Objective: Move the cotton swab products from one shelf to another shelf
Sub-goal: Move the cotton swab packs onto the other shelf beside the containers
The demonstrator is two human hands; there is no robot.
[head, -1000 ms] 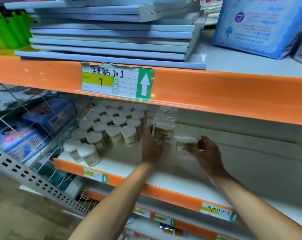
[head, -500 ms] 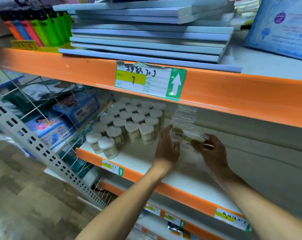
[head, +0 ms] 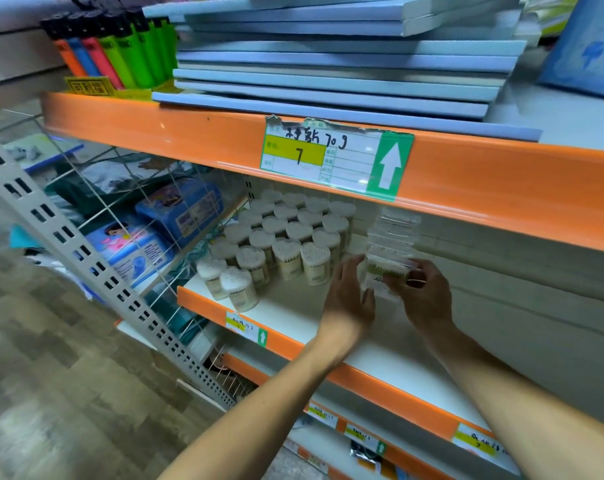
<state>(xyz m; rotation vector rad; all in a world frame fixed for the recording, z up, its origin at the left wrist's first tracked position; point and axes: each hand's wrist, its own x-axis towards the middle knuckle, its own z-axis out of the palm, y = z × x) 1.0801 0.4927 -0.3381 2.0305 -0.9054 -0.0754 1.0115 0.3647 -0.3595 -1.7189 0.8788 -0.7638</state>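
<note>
Two grips | right hand (head: pixel 423 296) pinches swab packet (head: pixel 389 268) | left hand (head: pixel 351 299) released, touching it

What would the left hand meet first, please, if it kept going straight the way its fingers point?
Probably the tall clear plastic stack of cotton swab packs just ahead of the left hand; depth is unclear.

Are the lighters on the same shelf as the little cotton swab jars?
No, the lighters stand on the top shelf, while the cotton swab jars sit on the shelf below.
</note>
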